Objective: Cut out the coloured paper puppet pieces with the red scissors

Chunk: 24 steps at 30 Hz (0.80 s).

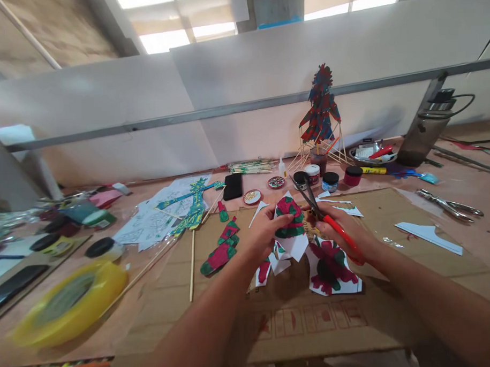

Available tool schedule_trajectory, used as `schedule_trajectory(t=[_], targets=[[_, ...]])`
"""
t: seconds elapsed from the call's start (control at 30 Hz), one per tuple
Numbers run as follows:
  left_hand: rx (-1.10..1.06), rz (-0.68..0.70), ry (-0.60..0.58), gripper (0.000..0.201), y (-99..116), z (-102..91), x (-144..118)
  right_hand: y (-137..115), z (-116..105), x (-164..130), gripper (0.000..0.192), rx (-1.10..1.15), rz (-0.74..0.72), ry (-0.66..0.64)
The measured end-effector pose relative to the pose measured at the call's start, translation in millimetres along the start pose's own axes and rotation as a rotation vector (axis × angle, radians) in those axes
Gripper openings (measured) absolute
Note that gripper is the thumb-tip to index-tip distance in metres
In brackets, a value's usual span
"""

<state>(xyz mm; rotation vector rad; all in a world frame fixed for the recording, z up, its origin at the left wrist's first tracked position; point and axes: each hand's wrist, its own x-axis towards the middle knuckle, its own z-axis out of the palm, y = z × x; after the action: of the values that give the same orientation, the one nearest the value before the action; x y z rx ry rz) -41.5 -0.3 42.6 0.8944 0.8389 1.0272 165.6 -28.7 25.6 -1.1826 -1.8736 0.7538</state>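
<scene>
Between the fingers of my left hand (263, 232) is a painted paper piece (289, 216), magenta and green with white margins. My right hand (345, 231) grips red-handled scissors (338, 232). Their dark blades point up and away, parted, just right of the paper piece. Below my hands a larger painted paper (332, 269) lies on the cardboard sheet (177, 325). Several cut-out painted pieces (220, 255) rest to the left of my left hand. White paper scraps (280, 265) lie under it.
Tape roll (112, 282), phone (233, 186) and blue-yellow paper figure (195, 204) lie left. Behind stand paint jars (330, 181) and a stick-legged painted figure (321, 108). At right are a hole punch (446, 204), a bottle (426, 129) and a white paper offcut (429, 237).
</scene>
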Motion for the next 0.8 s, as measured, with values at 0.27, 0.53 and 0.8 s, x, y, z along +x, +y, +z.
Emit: schedule_trajectory(t=[0.27, 0.53, 0.8], targets=[[-0.038, -0.017, -0.009, 0.04, 1.7, -4.8, 0.7, -4.4, -3.0, -1.3, 0.036, -0.168, 0.028, -0.081], [-0.051, -0.045, -0.034, 0.043, 1.2, -3.8, -1.2, -2.0, -4.0, -4.1, 0.049, -0.223, 0.136, -0.123], [-0.069, -0.032, -0.015, 0.044, 3.5, -1.2, -1.4, 2.5, -1.8, -3.5, 0.042, -0.199, 0.078, -0.108]])
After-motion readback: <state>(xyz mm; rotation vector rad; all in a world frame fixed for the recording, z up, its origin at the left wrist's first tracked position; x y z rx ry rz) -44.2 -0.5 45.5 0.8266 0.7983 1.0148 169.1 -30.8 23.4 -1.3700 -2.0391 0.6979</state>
